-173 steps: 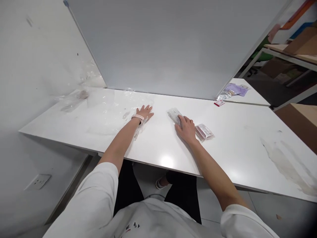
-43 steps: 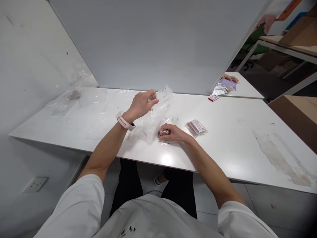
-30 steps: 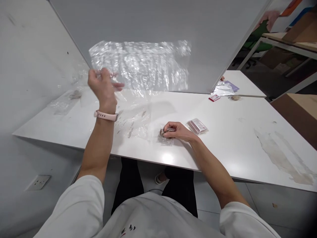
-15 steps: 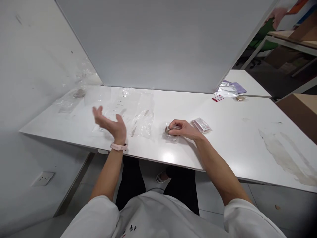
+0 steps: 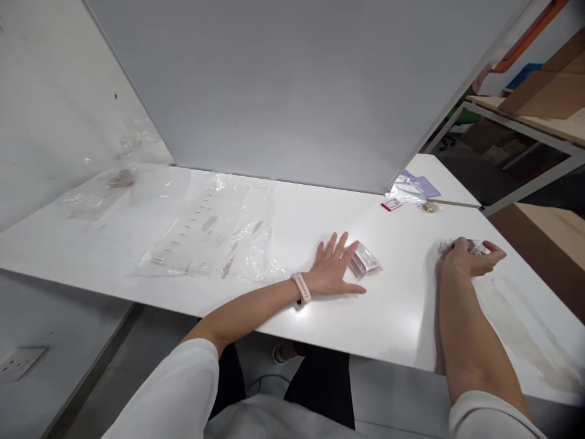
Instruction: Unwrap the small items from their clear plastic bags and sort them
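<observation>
On table (image 5: 402, 305) | left hand (image 5: 333, 271) flat beside pink packet (image 5: 364, 261) | right hand (image 5: 466, 259) grips clear packet (image 5: 475, 246)

The table (image 5: 402, 305) is glossy white, with a grey partition board (image 5: 283, 91) behind it. A pale pink wristband (image 5: 300, 288) circles the left wrist. The small packet (image 5: 364, 261) is clear with pinkish contents. The plastic sheet (image 5: 214, 231) is transparent, dotted with dark marks. Beyond lie a red-and-white tag (image 5: 392, 205) and a purple pouch (image 5: 423, 186).

No legible text or labels
</observation>
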Tool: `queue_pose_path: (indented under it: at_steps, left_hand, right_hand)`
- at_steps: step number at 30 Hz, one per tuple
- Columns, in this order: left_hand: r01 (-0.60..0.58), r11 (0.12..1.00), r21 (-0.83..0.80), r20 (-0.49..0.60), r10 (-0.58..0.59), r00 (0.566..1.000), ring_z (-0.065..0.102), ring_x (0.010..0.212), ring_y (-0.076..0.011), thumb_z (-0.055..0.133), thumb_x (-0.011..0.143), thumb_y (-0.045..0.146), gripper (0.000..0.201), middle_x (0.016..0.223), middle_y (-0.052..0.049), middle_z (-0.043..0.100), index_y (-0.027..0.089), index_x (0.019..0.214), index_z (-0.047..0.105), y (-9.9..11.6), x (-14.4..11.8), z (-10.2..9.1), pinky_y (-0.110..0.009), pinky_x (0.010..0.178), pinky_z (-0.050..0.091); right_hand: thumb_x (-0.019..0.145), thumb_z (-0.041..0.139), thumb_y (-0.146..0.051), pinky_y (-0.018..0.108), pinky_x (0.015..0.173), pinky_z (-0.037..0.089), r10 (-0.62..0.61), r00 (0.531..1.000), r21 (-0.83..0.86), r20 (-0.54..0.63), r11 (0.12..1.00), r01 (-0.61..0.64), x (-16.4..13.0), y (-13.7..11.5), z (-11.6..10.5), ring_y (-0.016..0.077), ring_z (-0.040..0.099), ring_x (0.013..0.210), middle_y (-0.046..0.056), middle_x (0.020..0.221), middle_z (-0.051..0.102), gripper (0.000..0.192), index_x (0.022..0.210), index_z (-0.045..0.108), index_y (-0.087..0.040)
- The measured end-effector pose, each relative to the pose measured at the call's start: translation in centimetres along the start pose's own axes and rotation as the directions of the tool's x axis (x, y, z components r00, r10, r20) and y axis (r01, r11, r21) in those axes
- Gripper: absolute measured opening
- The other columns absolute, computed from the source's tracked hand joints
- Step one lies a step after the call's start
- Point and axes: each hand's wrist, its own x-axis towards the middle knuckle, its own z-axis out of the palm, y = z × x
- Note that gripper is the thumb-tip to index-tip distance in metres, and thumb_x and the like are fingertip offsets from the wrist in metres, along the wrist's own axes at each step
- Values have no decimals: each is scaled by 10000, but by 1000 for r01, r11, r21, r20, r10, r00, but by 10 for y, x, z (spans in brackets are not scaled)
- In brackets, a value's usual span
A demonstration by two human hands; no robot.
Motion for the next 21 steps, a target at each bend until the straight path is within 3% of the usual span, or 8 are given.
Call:
queue_pose_path:
  at_steps: [4,7,10,13,15,19,21]
  left_hand:
    - [-34,999,-29,-36,33,999,-216,1521,-356,662,748,727,1174,1685,-122,-119,278,1619,15,9,25,24,-688,1205,-53]
    - [-29,999,-33,-154,24,988,-172,1535,-357,588,811,716,1052,1687,-152,-56,236,1618,112,18,43,20,-696,1211,4]
    - [-183,972,147,-225,213,951,-108,1553,-338,565,881,567,830,1689,-131,79,220,1580,283,36,77,9,-670,1231,-3]
    - [-375,829,416,-129,462,878,5,1566,-301,528,893,260,583,1660,-90,246,216,1473,484,47,137,6,-652,1248,5]
    - [-463,697,548,-29,569,822,96,1563,-264,483,860,129,539,1625,-63,338,213,1383,583,43,187,12,-623,1263,34]
    - [-556,540,632,102,653,751,246,1533,-213,429,870,85,446,1525,-28,490,207,1194,709,22,282,30,-513,1293,108]
    - [-570,476,670,135,677,724,305,1514,-222,403,902,93,417,1456,-48,561,200,1128,737,19,319,36,-483,1299,129]
  right_hand:
    - [700,603,-255,494,970,480,33,999,-105,29,994,-30,30,-4,33,340,668,1139,221,1204,649,444,1111,445,-312]
    - [759,540,-265,556,1026,430,-16,996,-180,87,983,32,52,-13,63,355,595,1256,216,1287,603,419,1165,450,-315]
    - [796,519,-259,570,1064,397,-37,991,-215,130,975,64,75,-18,92,376,549,1302,233,1281,576,361,1157,519,-273]
    - [839,492,-257,512,1091,394,-34,988,-249,150,966,71,97,-19,116,376,525,1318,262,1276,550,324,1143,589,-201]
    - [890,434,-270,499,1091,394,-54,982,-261,180,960,100,110,-20,130,375,516,1313,262,1278,546,335,1157,611,-174]
    - [957,242,-248,553,1080,359,-142,943,-236,299,947,217,132,-22,157,391,522,1267,292,1266,544,452,1174,617,-118]
    - [959,122,-200,609,1084,297,-207,888,-180,411,936,302,142,-25,172,408,481,1288,344,1292,508,545,1216,583,-59]
